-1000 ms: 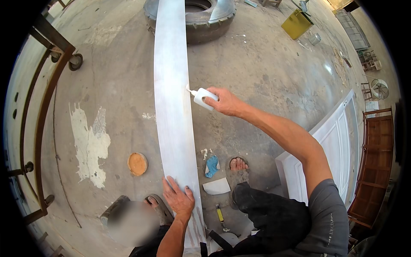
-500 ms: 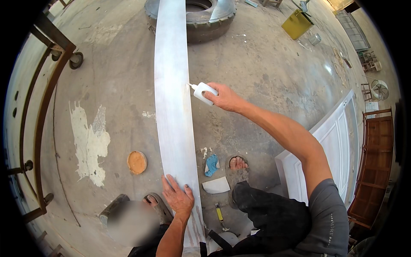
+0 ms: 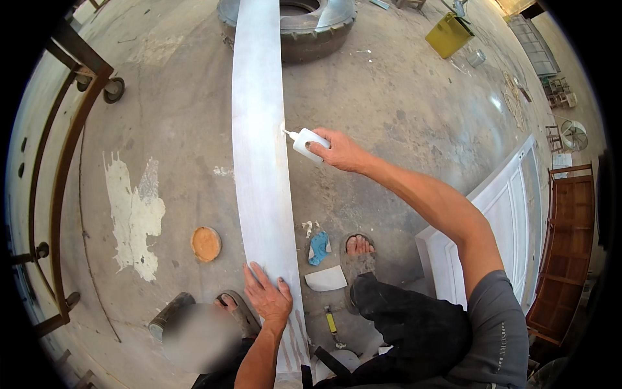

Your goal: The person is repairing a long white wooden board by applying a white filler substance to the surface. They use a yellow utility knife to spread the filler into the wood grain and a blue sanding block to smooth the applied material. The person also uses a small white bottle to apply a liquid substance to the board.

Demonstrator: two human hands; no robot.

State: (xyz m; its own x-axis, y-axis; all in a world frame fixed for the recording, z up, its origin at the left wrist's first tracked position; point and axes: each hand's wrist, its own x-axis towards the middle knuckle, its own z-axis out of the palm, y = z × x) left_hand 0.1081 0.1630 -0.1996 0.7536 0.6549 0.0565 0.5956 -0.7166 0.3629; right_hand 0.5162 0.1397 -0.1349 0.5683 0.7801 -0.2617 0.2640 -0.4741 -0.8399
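Note:
A long white-coated board point(image 3: 260, 188) stretches away from me, its far end over a big tyre point(image 3: 317, 39). My right hand point(image 3: 340, 150) is wrapped round a small white squeeze bottle point(image 3: 310, 144). The bottle is tilted, and its thin nozzle points left at the board's right edge, where a small whitish patch shows. Flat on the near part of the board rests my left hand point(image 3: 267, 293), fingers spread, holding nothing.
Left of the board sits a round tub of orange-brown paste point(image 3: 206, 244). To the right lie a blue crumpled piece point(image 3: 319, 249), a white sheet point(image 3: 326, 279) and a yellow-handled tool point(image 3: 332, 323). A white panelled door point(image 3: 486, 220) leans further right; a wheeled frame point(image 3: 78, 117) stands left.
The view has shifted very slightly. Both hands keep nearly the same places, and the bottle's nozzle stays at the board's right edge.

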